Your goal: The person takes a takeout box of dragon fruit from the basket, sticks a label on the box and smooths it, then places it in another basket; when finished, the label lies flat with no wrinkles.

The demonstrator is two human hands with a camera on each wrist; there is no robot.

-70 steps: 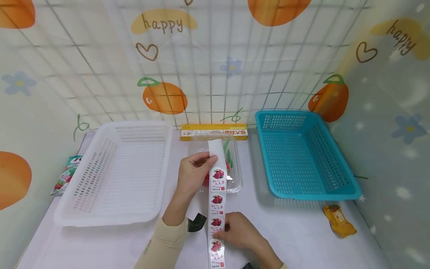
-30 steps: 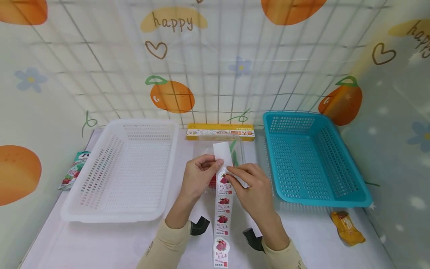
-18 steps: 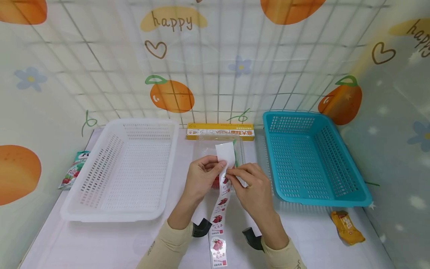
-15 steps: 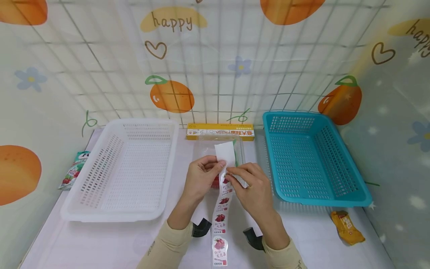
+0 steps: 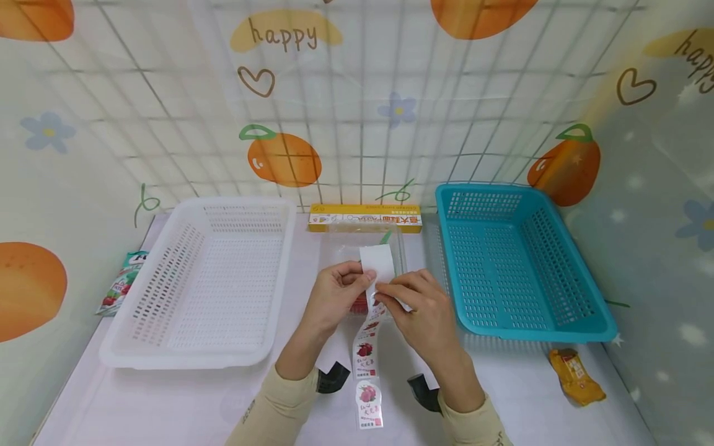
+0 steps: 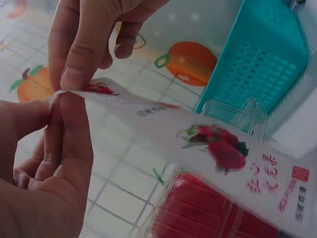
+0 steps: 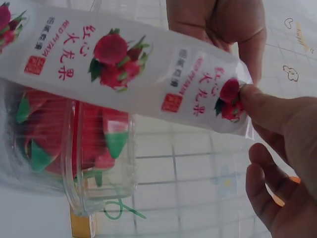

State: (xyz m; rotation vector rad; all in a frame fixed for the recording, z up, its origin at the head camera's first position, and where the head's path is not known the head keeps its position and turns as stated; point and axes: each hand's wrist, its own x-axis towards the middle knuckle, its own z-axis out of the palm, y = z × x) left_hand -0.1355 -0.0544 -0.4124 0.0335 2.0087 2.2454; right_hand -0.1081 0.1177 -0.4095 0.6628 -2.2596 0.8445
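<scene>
In the head view, a strip of dragon fruit sticker labels (image 5: 366, 356) hangs toward me over the middle of the table, its blank white end bent up. My left hand (image 5: 331, 296) pinches the strip near that blank end, thumb on top. Right beside it, my right hand (image 5: 426, 313) pinches the first label's edge between thumb and index finger. The strip bends sharply at the fingertips in the left wrist view, while printed labels (image 7: 114, 62) stretch away in the right wrist view. Behind the hands lies a clear plastic clamshell box (image 7: 74, 134) with red, green-tipped contents, partly hidden.
A white plastic basket (image 5: 234, 285) stands left, and a teal basket (image 5: 485, 266) stands right. At the back lies a yellow pasta box (image 5: 365, 218). A green snack packet (image 5: 124, 284) sits beside the white basket, a yellow-orange packet (image 5: 576, 378) in front of the teal one.
My right hand has gone from lower on the strip up beside my left hand, where it pinches the label. The strip's blank end has bent and its lower end has drawn upward.
</scene>
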